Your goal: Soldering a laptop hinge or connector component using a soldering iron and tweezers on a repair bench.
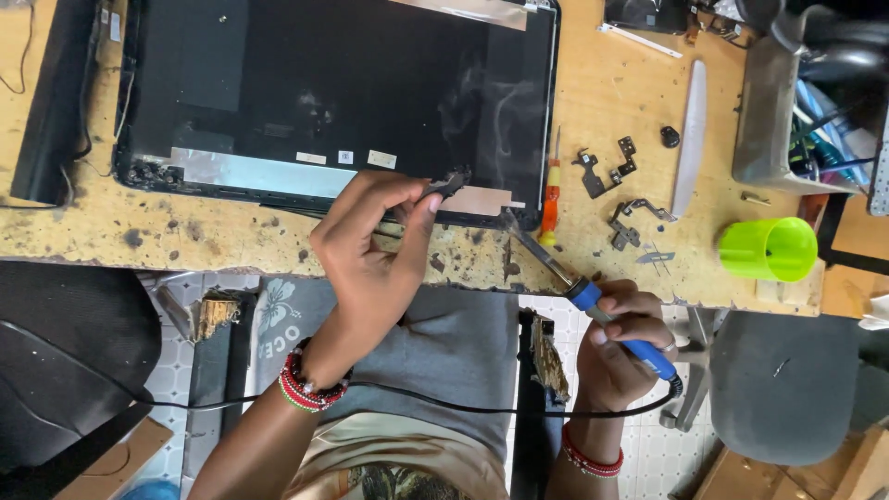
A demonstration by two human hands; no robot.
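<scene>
A black laptop lid (333,93) lies open side up on the worn wooden bench (602,93). My left hand (375,250) pinches a small dark metal hinge piece (451,182) against the lid's near edge. My right hand (620,347) grips the blue handle of a soldering iron (583,292). The iron's tip points up and left, ending near the lid's near right corner. Thin smoke rises over the lid above that spot. The iron's black cord runs across my lap.
An orange screwdriver (550,199) lies right of the lid. Loose black hinge brackets (607,168) and a white plastic pry tool (690,139) lie further right. A green cup (769,248) stands at the bench's right end, with a grey box (764,111) behind it.
</scene>
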